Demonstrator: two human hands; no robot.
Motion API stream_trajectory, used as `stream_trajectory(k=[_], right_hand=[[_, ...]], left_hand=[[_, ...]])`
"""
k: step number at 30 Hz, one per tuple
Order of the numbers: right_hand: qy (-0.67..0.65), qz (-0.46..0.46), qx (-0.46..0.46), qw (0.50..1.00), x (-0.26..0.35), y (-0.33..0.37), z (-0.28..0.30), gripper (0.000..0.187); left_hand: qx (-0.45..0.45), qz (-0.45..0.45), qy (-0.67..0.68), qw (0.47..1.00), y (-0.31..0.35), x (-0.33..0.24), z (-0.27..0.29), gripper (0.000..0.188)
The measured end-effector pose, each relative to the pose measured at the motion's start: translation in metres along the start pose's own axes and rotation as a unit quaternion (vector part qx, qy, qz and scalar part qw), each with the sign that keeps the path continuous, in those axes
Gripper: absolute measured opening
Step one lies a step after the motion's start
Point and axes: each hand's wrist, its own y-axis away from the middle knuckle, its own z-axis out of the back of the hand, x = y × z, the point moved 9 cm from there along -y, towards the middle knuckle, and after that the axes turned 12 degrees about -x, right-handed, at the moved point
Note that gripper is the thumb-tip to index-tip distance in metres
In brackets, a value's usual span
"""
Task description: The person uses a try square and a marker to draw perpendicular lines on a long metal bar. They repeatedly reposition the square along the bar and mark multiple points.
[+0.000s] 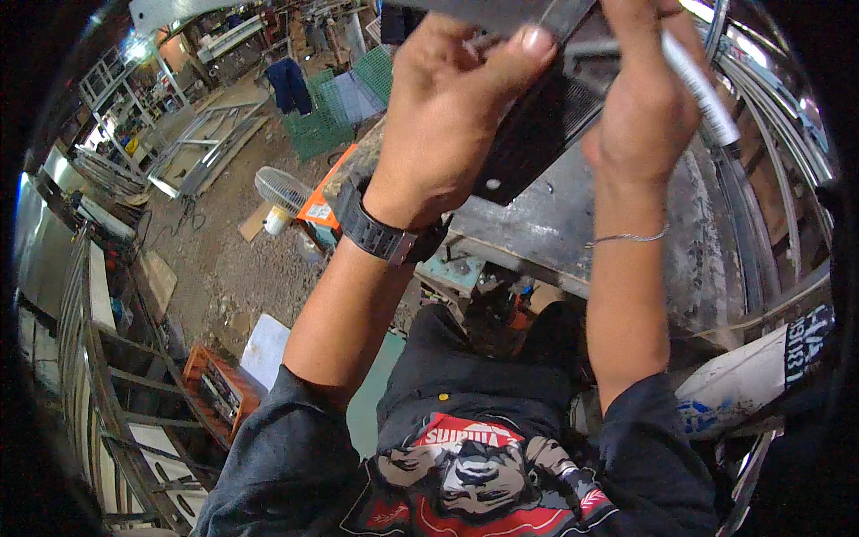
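At the top of the head view my left hand is closed, its thumb pressed on the edge of a flat grey metal strip. The strip runs out of the picture at the top. Below it, a dark metal plate with a small round hole near its lower end slants down over the workbench. My right hand is closed around a white marker, whose dark end points down and to the right. The right fingertips are cut off by the upper edge, so the marker's other end is hidden.
A metal-topped workbench lies under my hands. Long metal bars line the right side, above a white sack-like roll. At left are a fan, an orange toolbox, metal frames and a ladder-like rack.
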Motion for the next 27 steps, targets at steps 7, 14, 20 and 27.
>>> stream_trajectory(k=[7,14,20,27], right_hand=[[0.055,-0.023,0.074,0.995,0.011,-0.001,0.000,0.020],[-0.008,-0.248,0.058,0.967,-0.040,0.098,0.050,0.022],[0.058,-0.294,-0.027,0.954,-0.072,0.169,0.087,0.021],[0.071,-0.360,0.023,0.930,-0.081,0.195,0.087,0.018]], left_hand=[[-0.074,0.083,0.006,0.994,0.034,0.009,0.011,0.018],[-0.208,0.164,0.050,0.963,0.108,0.062,0.060,0.022],[-0.279,0.252,0.014,0.926,0.163,0.094,0.102,0.017],[-0.328,0.220,-0.012,0.918,0.182,0.102,0.115,0.009]])
